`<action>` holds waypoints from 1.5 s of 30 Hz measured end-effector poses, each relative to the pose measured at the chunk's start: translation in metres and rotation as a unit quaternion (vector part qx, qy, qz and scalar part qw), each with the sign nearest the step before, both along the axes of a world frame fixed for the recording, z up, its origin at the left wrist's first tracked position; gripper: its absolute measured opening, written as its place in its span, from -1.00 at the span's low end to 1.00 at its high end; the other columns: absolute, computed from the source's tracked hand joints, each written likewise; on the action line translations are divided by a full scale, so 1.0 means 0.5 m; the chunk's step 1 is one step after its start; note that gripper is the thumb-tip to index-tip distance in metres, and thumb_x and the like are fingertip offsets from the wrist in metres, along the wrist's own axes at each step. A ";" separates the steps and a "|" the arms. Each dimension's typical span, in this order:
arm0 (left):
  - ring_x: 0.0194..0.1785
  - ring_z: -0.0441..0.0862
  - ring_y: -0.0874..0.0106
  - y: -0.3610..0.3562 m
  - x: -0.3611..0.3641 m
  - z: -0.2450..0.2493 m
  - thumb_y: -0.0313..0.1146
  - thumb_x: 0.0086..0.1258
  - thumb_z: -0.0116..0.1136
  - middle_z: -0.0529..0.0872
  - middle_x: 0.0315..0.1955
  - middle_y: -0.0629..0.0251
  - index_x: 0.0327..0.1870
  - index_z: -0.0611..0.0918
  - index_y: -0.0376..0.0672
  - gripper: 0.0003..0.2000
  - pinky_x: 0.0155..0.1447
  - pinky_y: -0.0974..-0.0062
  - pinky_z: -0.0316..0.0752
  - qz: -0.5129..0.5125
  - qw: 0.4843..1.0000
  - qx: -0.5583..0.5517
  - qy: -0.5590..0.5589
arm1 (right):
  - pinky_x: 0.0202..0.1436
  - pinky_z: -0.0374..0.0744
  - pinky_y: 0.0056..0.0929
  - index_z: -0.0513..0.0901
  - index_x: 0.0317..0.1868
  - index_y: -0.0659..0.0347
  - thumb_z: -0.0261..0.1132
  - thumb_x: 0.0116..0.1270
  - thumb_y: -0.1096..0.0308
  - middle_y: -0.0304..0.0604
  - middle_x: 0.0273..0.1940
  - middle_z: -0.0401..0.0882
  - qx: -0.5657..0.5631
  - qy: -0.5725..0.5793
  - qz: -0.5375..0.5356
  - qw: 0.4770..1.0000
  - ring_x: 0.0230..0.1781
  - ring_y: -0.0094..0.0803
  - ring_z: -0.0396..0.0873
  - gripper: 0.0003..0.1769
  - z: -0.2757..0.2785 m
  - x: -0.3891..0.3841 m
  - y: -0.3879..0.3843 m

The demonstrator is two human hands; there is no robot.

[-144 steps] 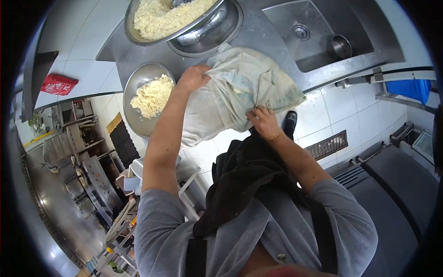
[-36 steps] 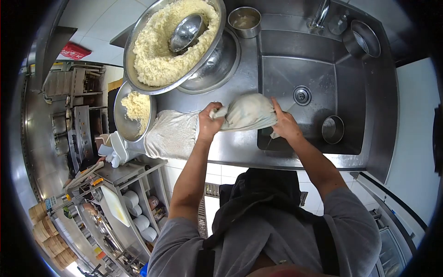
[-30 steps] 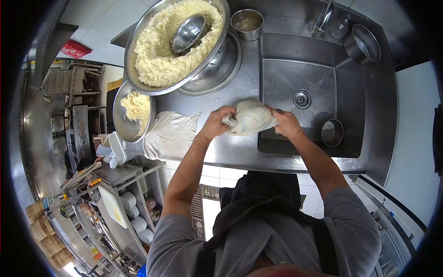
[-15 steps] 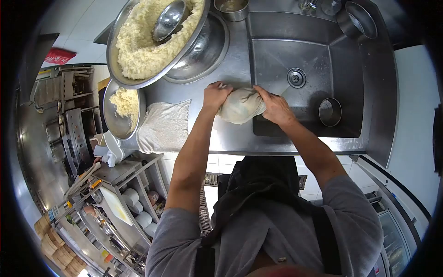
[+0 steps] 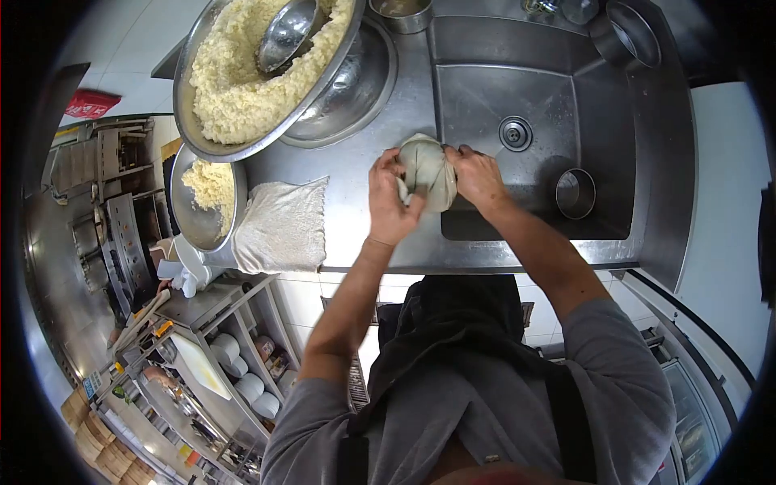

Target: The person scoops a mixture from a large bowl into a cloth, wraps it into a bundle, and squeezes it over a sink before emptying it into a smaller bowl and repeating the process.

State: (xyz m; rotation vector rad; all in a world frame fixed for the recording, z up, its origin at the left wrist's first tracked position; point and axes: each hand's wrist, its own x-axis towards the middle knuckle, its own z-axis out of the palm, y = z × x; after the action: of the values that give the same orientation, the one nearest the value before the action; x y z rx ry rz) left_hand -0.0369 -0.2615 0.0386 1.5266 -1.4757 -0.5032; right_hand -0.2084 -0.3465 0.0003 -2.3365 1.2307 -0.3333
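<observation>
A rounded cloth bundle (image 5: 430,168), pale grey and damp-looking, sits between my hands at the left edge of the sink. My left hand (image 5: 391,200) curls round its left side, the thumb pressed against the lower front. On the right, my right hand (image 5: 478,178) grips the cloth with bent fingers. What the bundle contains is hidden. To the left lies a flat, off-white cloth (image 5: 283,226) on the counter. A large metal bowl (image 5: 184,89) of crumbly pale-yellow food (image 5: 234,97) stands beyond it, with a smaller metal bowl (image 5: 271,44) resting in the food.
The steel sink (image 5: 501,89) has a drain and a metal cup (image 5: 575,194) inside. Another bowl (image 5: 194,214) with yellow crumbs stands at the counter's left. An upturned-looking metal bowl (image 5: 356,97) sits beneath the large one. A metal pot (image 5: 402,18) is at the back.
The bundle has been turned from lying sideways to more upright. My left hand has shifted from its upper left corner down and around its left side. The view has moved slightly.
</observation>
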 end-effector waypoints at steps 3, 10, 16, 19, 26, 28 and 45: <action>0.08 0.44 -0.02 -0.015 -0.033 -0.008 -0.32 0.10 0.35 0.50 0.07 -0.05 -0.13 0.56 -0.23 -0.66 0.14 0.10 0.40 0.093 0.991 0.004 -0.093 | -0.20 0.60 -0.06 0.58 -0.15 0.17 0.23 0.13 0.41 0.07 -0.30 0.61 0.033 -0.007 0.006 0.999 -0.28 0.04 0.65 -0.77 0.022 0.009 0.014; -0.18 0.54 0.21 -0.025 -0.010 -0.073 -0.22 0.08 0.30 0.64 -0.32 0.29 -0.33 0.65 -0.11 -0.79 -0.14 0.24 0.44 0.102 0.973 0.015 -0.208 | -0.12 0.58 -0.08 0.61 -0.23 0.15 0.28 0.10 0.34 0.03 -0.26 0.67 0.160 -0.022 0.033 0.986 -0.20 0.07 0.62 -0.80 0.007 -0.048 0.002; -0.30 0.55 0.22 -0.073 0.017 -0.107 -0.24 0.00 0.26 0.63 -0.45 0.30 -0.49 0.61 -0.10 -0.84 -0.25 0.24 0.43 0.071 0.971 0.066 -0.217 | -0.13 0.56 -0.12 0.65 -0.18 0.15 0.35 0.04 0.33 0.07 -0.23 0.66 0.223 -0.009 -0.013 0.975 -0.16 0.08 0.60 -0.72 -0.054 -0.037 -0.038; -0.39 0.54 0.18 -0.107 0.025 -0.108 -0.34 -0.01 0.25 0.61 -0.53 0.26 -0.55 0.57 -0.11 -0.90 -0.32 0.24 0.45 0.057 0.979 0.055 -0.186 | -0.09 0.58 -0.13 0.66 -0.14 0.12 0.34 0.06 0.33 0.06 -0.20 0.66 0.201 0.004 0.031 0.979 -0.14 0.06 0.61 -0.70 -0.123 -0.028 -0.054; -0.42 0.59 0.14 -0.186 0.029 -0.109 -0.39 -0.01 0.24 0.64 -0.53 0.19 -0.55 0.61 -0.15 -0.92 -0.28 0.23 0.52 0.020 0.987 0.018 -0.156 | 0.00 0.59 -0.10 0.67 -0.11 0.08 0.32 0.10 0.32 0.02 -0.16 0.67 0.220 0.096 0.102 0.965 -0.08 0.00 0.63 -0.70 -0.195 0.014 -0.144; -0.37 0.62 0.13 -0.210 0.030 -0.108 -0.37 0.00 0.26 0.66 -0.49 0.16 -0.50 0.65 -0.17 -0.90 -0.25 0.24 0.53 0.032 0.984 0.002 -0.174 | 0.00 0.59 -0.09 0.67 -0.10 0.08 0.31 0.10 0.33 0.02 -0.18 0.68 0.149 0.088 0.107 0.979 -0.09 0.01 0.63 -0.70 -0.196 0.009 -0.195; -0.21 0.48 0.27 0.027 0.047 -0.063 -0.30 0.11 0.35 0.57 -0.38 0.33 -0.48 0.57 -0.06 -0.84 -0.06 0.20 0.29 -0.069 0.955 -0.138 -0.253 | -0.20 0.61 -0.18 0.58 -0.12 0.03 0.32 -0.06 0.49 -0.10 -0.28 0.49 -0.062 -0.027 -0.018 0.998 -0.22 -0.08 0.60 -0.60 -0.055 -0.070 0.045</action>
State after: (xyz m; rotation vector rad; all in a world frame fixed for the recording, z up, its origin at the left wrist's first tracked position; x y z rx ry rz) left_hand -0.0132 -0.2481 0.0070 1.3896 -1.9607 0.0309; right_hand -0.2434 -0.3240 -0.0273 -2.3938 1.2607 -0.4946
